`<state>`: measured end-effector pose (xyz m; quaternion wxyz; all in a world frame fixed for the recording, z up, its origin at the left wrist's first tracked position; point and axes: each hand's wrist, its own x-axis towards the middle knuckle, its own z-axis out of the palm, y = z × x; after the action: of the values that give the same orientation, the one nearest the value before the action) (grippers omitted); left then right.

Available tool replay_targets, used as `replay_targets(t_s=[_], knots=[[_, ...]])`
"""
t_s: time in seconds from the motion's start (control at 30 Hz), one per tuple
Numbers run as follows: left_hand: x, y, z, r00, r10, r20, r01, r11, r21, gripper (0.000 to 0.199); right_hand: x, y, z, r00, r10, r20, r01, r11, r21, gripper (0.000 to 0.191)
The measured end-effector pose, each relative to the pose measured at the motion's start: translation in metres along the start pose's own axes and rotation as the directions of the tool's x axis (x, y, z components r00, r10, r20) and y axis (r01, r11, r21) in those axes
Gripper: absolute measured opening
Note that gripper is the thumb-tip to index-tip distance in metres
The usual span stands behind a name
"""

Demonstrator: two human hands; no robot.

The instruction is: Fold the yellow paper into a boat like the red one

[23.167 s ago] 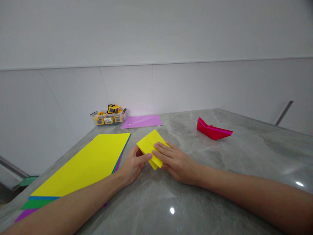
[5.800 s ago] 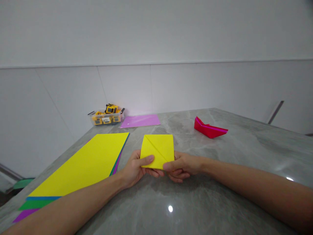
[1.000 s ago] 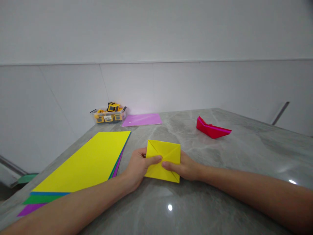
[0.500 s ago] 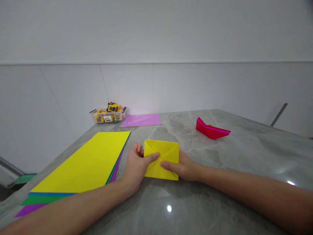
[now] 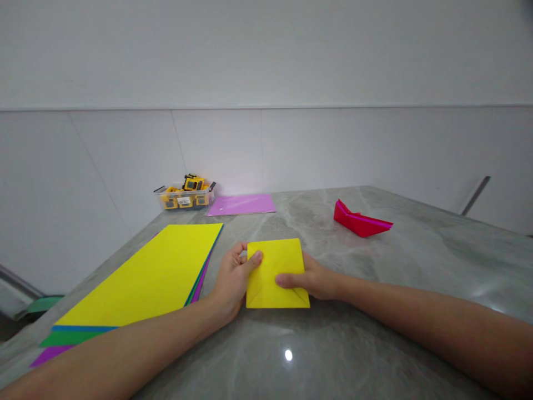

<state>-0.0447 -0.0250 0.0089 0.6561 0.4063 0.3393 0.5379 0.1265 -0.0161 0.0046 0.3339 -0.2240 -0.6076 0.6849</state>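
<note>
Tabletop (image 5: 325, 355): grey, marbled, glossy. Yellow square (image 5: 273, 260), near middle: we grip its sides, left hand (image 5: 233, 278) and right hand (image 5: 314, 278). Sheets (image 5: 145, 272), stacked, at left, partly behind our forearm (image 5: 137, 355). Red boat (image 5: 361, 223), right. Purple pad (image 5: 242, 205), beyond. Clear box (image 5: 184, 200) of yellow toys (image 5: 194, 182), beside pad. Pale wall (image 5: 308, 150), at back.

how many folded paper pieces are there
2: the yellow folded square held in the left hand and right hand, and the red paper boat on the table, farther right.

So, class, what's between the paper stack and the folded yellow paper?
The head view shows the left hand, gripping the folded yellow paper, and tabletop beside the paper stack.
</note>
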Motion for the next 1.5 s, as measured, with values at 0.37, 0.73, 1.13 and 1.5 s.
replay_targets(t_s=[0.37, 0.73, 1.13, 1.5], knots=[[0.004, 0.001, -0.005, 0.950, -0.205, 0.238, 0.187, 0.978, 0.094, 0.033, -0.004, -0.012, -0.014, 0.981, 0.185, 0.061, -0.184, 0.983, -0.017, 0.048], [0.004, -0.003, -0.005, 0.957, -0.186, 0.221, 0.110, 0.943, 0.314, 0.032, 0.003, -0.024, -0.051, 0.927, 0.314, 0.204, -0.267, 0.936, -0.231, 0.039], [0.011, 0.001, -0.004, 0.992, -0.112, -0.065, 0.119, 0.986, 0.113, 0.026, 0.016, -0.013, -0.079, 0.961, 0.195, -0.194, -0.242, 0.936, -0.256, 0.038], [0.006, 0.007, -0.012, 0.908, -0.287, 0.303, 0.211, 0.942, 0.260, 0.033, 0.014, 0.000, -0.044, 0.859, -0.113, -0.499, -0.024, 0.965, -0.261, 0.038]])
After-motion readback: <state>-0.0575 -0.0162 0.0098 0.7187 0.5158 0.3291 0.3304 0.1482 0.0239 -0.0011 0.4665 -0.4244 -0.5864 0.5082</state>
